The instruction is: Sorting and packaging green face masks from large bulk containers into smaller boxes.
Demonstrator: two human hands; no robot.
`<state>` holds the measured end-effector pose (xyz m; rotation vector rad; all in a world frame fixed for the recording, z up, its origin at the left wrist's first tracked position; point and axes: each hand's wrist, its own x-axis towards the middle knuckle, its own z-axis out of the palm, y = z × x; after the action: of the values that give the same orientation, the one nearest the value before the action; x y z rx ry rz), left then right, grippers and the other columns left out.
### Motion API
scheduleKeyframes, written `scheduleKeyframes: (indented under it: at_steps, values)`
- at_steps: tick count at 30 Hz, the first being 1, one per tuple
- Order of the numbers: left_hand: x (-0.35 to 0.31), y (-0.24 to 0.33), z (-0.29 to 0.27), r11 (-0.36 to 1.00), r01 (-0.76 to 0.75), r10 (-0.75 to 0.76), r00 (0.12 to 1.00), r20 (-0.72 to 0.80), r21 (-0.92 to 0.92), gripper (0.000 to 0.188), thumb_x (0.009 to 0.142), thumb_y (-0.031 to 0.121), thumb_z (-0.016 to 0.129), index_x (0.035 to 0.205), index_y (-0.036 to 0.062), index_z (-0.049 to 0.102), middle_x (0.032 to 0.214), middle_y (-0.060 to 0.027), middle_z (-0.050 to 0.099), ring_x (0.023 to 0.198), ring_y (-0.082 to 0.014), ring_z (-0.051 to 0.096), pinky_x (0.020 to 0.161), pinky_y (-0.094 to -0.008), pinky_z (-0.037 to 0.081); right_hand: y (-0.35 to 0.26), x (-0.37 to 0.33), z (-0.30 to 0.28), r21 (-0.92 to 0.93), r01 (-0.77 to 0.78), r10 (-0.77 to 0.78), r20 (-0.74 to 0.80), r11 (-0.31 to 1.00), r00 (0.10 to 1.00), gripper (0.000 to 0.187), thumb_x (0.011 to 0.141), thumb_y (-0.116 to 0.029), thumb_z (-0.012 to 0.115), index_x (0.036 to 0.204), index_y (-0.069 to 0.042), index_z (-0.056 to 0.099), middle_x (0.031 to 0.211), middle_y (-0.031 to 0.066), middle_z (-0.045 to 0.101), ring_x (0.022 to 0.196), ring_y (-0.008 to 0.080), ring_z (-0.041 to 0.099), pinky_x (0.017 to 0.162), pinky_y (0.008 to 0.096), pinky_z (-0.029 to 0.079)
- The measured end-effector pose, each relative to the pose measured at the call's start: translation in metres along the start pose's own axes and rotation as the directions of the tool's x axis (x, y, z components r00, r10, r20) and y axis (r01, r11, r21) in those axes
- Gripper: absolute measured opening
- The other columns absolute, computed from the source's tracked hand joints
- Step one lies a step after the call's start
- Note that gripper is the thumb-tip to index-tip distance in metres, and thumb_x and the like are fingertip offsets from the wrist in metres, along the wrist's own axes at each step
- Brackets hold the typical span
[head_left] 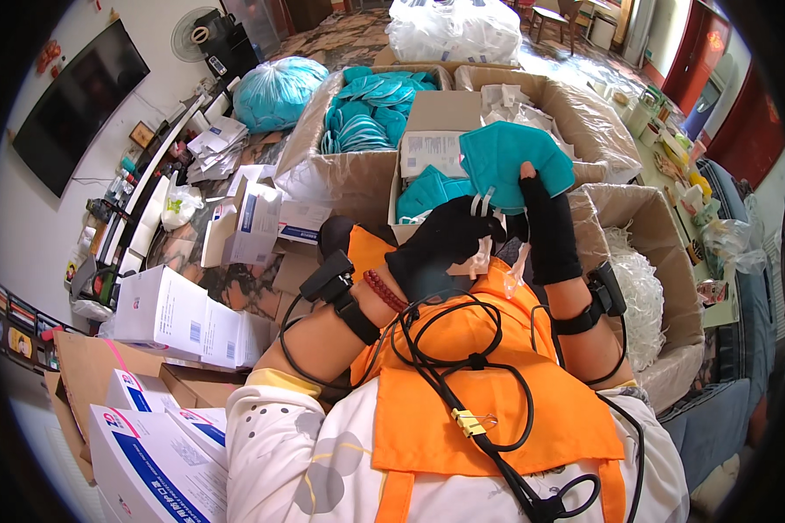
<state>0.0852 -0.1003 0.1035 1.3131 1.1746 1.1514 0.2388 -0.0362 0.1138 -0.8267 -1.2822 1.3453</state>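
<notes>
A teal folded face mask (513, 157) is raised in front of me, above the open boxes. My right hand (549, 227), in a black fingerless glove, grips its lower right part, with the bare thumb on the near face. Close to the mask's lower left edge is my left hand (449, 240), also black-gloved, its fingers curled where white straps (481, 204) cross them. Pale, thin pieces (515, 268) hang below the hands; I cannot make out what they are. Behind my left hand, more teal masks (433, 190) lie in a small carton (442, 113).
A lined box (301, 148) of stacked teal masks stands far left, beside a blue-filled bag (279, 91). At right, another lined box (672, 288) holds white stringy material (634, 301). White cartons (161, 305) crowd the left. Black cables (462, 375) loop over my orange apron (488, 418).
</notes>
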Motion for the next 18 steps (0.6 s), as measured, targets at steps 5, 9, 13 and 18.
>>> scheduleKeyframes:
  at_steps: [5,9,13,18]
  values:
    - [-0.001,-0.001,-0.01,1.0,0.012,-0.008,0.983,0.182,-0.023,0.02,0.087,0.022,0.063,0.094,0.0034,0.065,0.079,-0.0032,0.064,0.071,-0.0102,0.058,0.065,-0.028,0.046,-0.007,0.002,-0.004,0.053,0.094,-0.093,-0.031,0.994,0.995,0.047,0.088,-0.045,0.063,0.112,-0.006,0.057,0.093,0.0,0.06,0.073,0.0081,0.054,0.062,0.0232,0.045]
    - [-0.012,0.002,-0.025,0.995,0.058,-0.019,0.912,0.409,-0.085,0.024,0.092,0.023,0.056,0.097,0.0015,0.065,0.092,-0.0043,0.065,0.076,-0.0083,0.054,0.072,-0.0247,0.046,-0.015,0.012,-0.021,0.121,0.165,-0.14,-0.191,0.979,0.972,0.041,0.087,-0.041,0.065,0.11,-0.007,0.059,0.092,-0.0005,0.06,0.076,0.0085,0.056,0.065,0.0242,0.046]
    - [-0.016,-0.001,-0.049,0.979,0.096,0.007,0.865,0.501,-0.179,0.026,0.095,0.022,0.052,0.095,-0.0013,0.064,0.108,-0.0091,0.063,0.089,-0.0104,0.055,0.081,-0.0252,0.045,-0.017,0.035,-0.077,0.455,0.053,0.038,-0.187,0.889,0.982,0.039,0.09,-0.037,0.061,0.109,-0.003,0.059,0.096,0.0035,0.063,0.085,0.0154,0.062,0.077,0.0289,0.05]
    - [-0.012,-0.034,-0.055,0.873,0.198,-0.032,0.935,0.353,-0.445,0.031,0.094,0.024,0.053,0.11,-0.0023,0.059,0.115,-0.0139,0.06,0.093,-0.0141,0.057,0.083,-0.0266,0.045,-0.015,0.031,-0.065,0.516,0.198,-0.261,0.052,0.833,0.964,0.045,0.09,-0.024,0.059,0.124,0.002,0.048,0.093,0.0093,0.061,0.079,0.0182,0.06,0.069,0.0301,0.05]
